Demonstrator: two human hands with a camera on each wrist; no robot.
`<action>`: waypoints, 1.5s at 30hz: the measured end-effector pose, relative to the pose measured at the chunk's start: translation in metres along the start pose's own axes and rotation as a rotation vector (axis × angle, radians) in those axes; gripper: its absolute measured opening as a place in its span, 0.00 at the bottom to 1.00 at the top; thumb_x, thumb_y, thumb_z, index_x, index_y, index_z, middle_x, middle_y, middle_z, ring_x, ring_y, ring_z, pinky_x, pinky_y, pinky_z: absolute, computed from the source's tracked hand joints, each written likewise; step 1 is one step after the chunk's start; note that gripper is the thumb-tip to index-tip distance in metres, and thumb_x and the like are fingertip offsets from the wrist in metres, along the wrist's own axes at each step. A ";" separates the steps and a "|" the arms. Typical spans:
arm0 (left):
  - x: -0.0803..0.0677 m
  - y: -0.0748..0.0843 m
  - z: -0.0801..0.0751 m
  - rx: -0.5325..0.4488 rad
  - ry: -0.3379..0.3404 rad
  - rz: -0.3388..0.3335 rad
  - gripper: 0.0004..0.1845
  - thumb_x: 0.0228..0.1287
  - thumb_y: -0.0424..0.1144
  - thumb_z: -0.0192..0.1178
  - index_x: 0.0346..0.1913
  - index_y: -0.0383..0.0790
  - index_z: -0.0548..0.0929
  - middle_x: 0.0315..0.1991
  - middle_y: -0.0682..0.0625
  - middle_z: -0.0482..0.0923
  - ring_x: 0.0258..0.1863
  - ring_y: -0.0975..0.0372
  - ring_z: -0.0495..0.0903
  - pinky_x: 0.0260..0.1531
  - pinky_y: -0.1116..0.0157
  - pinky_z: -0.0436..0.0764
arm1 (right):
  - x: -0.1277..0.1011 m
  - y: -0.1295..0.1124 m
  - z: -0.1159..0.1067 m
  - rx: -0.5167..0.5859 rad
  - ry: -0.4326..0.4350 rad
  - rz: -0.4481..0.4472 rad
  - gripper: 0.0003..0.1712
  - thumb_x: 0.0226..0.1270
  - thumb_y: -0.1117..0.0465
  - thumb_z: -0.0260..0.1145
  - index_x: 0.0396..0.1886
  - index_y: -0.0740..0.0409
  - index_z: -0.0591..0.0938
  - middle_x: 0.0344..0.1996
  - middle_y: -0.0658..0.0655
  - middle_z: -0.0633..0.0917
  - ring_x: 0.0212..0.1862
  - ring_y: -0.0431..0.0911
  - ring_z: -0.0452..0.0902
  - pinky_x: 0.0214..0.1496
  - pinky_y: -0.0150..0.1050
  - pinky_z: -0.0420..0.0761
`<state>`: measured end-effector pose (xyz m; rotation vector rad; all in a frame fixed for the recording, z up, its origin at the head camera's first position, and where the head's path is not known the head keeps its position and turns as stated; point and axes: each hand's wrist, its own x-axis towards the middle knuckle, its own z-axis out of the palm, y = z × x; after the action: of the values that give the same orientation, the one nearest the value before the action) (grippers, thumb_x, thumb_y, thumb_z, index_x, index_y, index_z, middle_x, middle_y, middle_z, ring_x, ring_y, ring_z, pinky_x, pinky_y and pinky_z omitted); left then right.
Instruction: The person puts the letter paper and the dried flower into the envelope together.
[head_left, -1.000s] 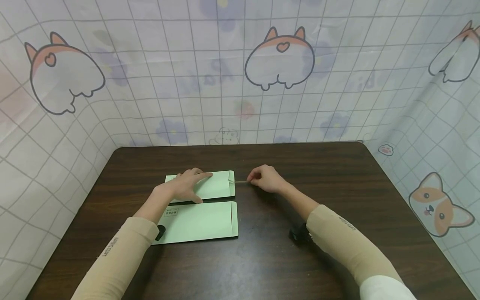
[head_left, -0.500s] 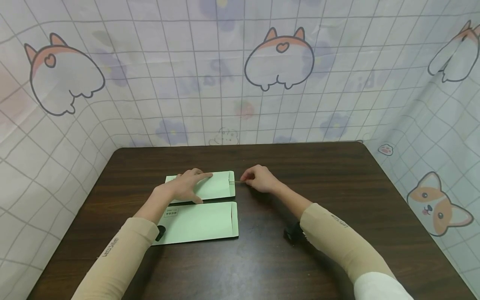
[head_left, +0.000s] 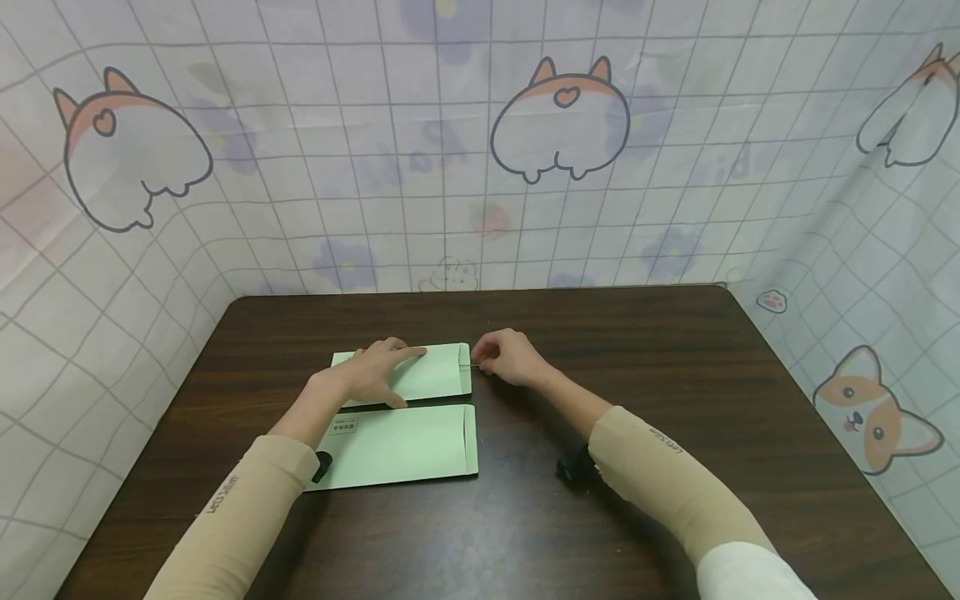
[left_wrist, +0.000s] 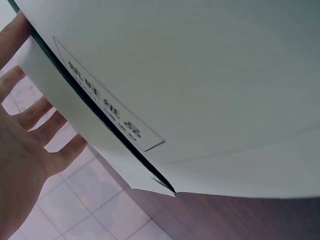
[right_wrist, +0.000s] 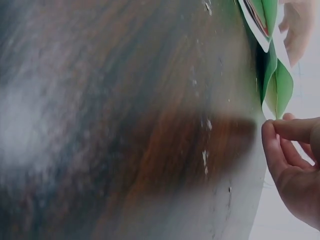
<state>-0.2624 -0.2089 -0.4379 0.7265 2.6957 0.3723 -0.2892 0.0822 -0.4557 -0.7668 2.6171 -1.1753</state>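
Two pale green envelopes lie side by side on the dark wooden table (head_left: 637, 375). My left hand (head_left: 375, 371) lies flat with straight fingers on the far envelope (head_left: 438, 377) and presses it down. In the left wrist view the fingers (left_wrist: 35, 120) are spread beside the near envelope (left_wrist: 200, 75). At the far envelope's right end, my right hand (head_left: 483, 360) pinches a thin strip (head_left: 468, 364) with curled fingers. The right wrist view shows the right hand (right_wrist: 292, 160) just short of the envelope's open end (right_wrist: 280, 87). The near envelope (head_left: 397, 446) lies untouched.
A curtain with a grid and cartoon animals (head_left: 558, 117) encloses the table on three sides. Black wrist-camera mounts sit at my left wrist (head_left: 321, 465) and right wrist (head_left: 576, 465). Bare tabletop stretches to the right and toward the front edge.
My right hand has slid left along the table, closing on the far envelope's right end, so less of the thin strip shows. The left hand and both envelopes have stayed still.
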 end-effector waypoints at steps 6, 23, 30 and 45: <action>0.000 0.000 0.000 -0.004 -0.001 -0.002 0.52 0.58 0.48 0.78 0.82 0.50 0.60 0.74 0.38 0.60 0.73 0.43 0.60 0.65 0.29 0.56 | 0.001 -0.002 0.006 0.051 0.019 0.042 0.08 0.68 0.73 0.68 0.44 0.65 0.87 0.35 0.55 0.87 0.35 0.45 0.84 0.37 0.36 0.83; 0.001 0.000 0.000 0.000 -0.005 0.001 0.51 0.59 0.49 0.77 0.81 0.49 0.60 0.73 0.38 0.60 0.73 0.42 0.60 0.65 0.29 0.57 | -0.001 0.002 0.010 0.362 0.020 0.137 0.16 0.70 0.70 0.69 0.56 0.66 0.82 0.44 0.59 0.89 0.49 0.48 0.87 0.50 0.41 0.84; -0.001 0.001 0.000 -0.005 -0.002 0.004 0.51 0.59 0.48 0.77 0.81 0.48 0.61 0.72 0.37 0.61 0.72 0.42 0.61 0.64 0.29 0.59 | -0.001 0.002 0.013 0.430 -0.016 0.122 0.21 0.70 0.68 0.69 0.60 0.68 0.80 0.48 0.61 0.89 0.52 0.50 0.86 0.52 0.41 0.83; 0.002 0.000 0.001 0.006 -0.011 -0.015 0.52 0.59 0.48 0.77 0.82 0.49 0.59 0.74 0.37 0.60 0.73 0.42 0.60 0.65 0.31 0.58 | -0.001 -0.006 0.016 0.722 -0.067 0.199 0.26 0.71 0.77 0.62 0.67 0.73 0.72 0.58 0.71 0.82 0.58 0.57 0.82 0.56 0.44 0.83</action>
<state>-0.2634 -0.2074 -0.4387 0.7073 2.6917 0.3554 -0.2804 0.0688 -0.4627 -0.3740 1.9184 -1.8071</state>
